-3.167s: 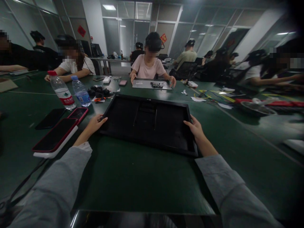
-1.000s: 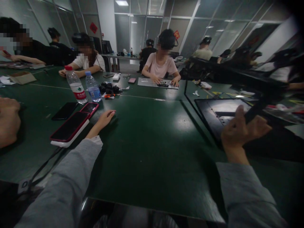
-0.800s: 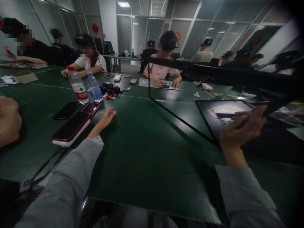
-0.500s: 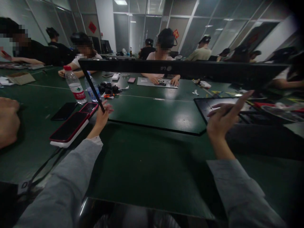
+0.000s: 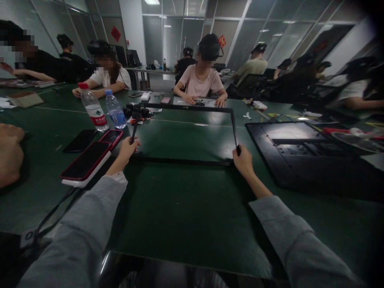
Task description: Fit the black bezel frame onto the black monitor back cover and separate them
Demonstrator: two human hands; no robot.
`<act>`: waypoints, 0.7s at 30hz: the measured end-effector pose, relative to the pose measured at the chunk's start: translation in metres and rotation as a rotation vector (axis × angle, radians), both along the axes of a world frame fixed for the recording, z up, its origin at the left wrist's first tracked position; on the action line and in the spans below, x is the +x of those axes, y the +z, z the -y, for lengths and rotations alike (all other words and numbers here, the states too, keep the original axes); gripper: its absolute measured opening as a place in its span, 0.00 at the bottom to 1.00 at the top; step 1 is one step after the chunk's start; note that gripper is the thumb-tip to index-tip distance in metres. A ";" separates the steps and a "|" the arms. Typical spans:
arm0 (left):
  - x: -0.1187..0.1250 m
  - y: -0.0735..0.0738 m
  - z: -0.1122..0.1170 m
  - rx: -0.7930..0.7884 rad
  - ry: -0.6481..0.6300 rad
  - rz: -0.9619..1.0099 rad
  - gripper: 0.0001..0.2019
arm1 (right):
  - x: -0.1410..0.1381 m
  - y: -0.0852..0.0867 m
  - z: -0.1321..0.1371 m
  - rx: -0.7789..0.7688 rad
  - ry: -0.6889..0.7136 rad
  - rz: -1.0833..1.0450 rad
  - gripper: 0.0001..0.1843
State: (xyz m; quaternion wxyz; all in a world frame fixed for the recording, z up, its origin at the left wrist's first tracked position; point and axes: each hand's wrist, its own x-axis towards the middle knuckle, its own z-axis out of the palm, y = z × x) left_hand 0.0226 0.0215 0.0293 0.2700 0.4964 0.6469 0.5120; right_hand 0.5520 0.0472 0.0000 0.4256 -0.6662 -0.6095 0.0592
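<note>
A thin black monitor bezel frame point(image 5: 183, 161) lies almost flat on the green table point(image 5: 186, 208) in front of me. My left hand point(image 5: 128, 147) is closed on the frame's left side bar. My right hand point(image 5: 241, 159) is closed on its right side bar near the front corner. The table shows through the frame's open middle. The black monitor back shell point(image 5: 300, 156) lies to the right of the frame, apart from both hands.
Two water bottles point(image 5: 93, 113), stacked phones point(image 5: 87, 160) and a dark phone point(image 5: 76, 140) sit at the left. Another person's hand point(image 5: 10, 154) rests at the far left edge. A person in a pink shirt point(image 5: 200, 82) works across the table; several others sit around.
The back shell that lay between my hands now lies at the right. My right hand swung the bezel frame over from the right, my left hand took its left side, and it came down flat.
</note>
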 end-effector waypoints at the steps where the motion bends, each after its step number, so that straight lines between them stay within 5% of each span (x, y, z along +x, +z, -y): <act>1: -0.002 -0.004 -0.001 -0.032 0.034 -0.084 0.14 | 0.003 -0.002 -0.004 -0.037 0.011 0.029 0.27; 8: -0.005 -0.025 -0.003 -0.015 0.103 -0.592 0.15 | 0.010 -0.010 -0.016 -0.223 -0.142 0.226 0.26; 12: 0.002 -0.021 0.001 -0.224 0.134 -0.807 0.23 | 0.009 -0.010 -0.018 -0.256 -0.144 0.246 0.27; 21: 0.008 -0.004 0.011 -0.304 0.085 -0.863 0.21 | 0.022 -0.013 -0.019 -0.115 0.040 0.063 0.36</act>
